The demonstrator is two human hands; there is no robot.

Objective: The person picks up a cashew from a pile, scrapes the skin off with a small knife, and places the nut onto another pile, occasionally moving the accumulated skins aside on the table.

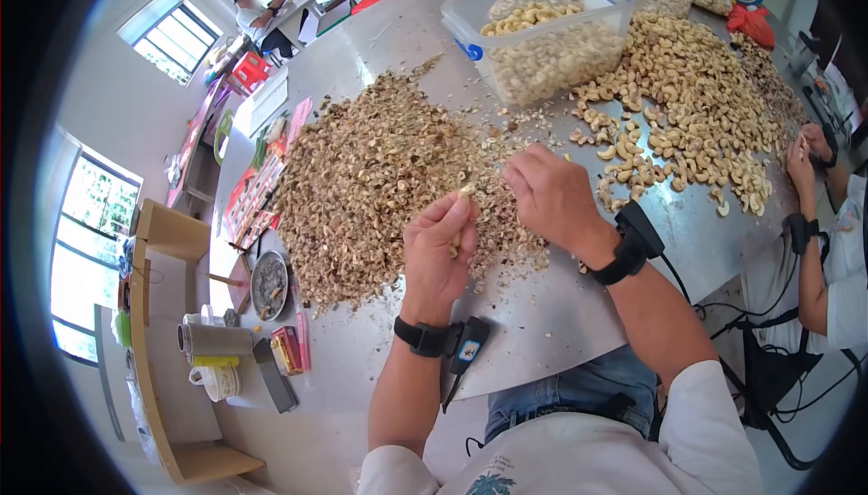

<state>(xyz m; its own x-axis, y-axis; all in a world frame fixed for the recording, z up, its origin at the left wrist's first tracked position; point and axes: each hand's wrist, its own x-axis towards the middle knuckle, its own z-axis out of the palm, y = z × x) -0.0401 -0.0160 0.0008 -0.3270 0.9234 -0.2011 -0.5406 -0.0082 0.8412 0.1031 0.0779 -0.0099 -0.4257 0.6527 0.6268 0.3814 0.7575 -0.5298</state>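
Observation:
My left hand [438, 246] is closed around a pale cashew [467, 190], pinched between thumb and forefinger, with more pale nut showing by the curled fingers. Close on its right, my right hand [550, 195] is closed with the fingertips together, and whatever they hold is hidden. Both hands are above the near right side of a large heap of brown shell and skin fragments [371, 169]. Behind my right hand, a broad pile of cashews [674, 102] spreads over the metal table [389, 38].
A clear plastic tub [551, 61] of cashews stands at the back. At the left are a metal dish [269, 284], a grey roll [215, 339] and a red box [287, 350]. A co-worker's hands [805, 156] are at the right edge; another person [258, 20] sits far off.

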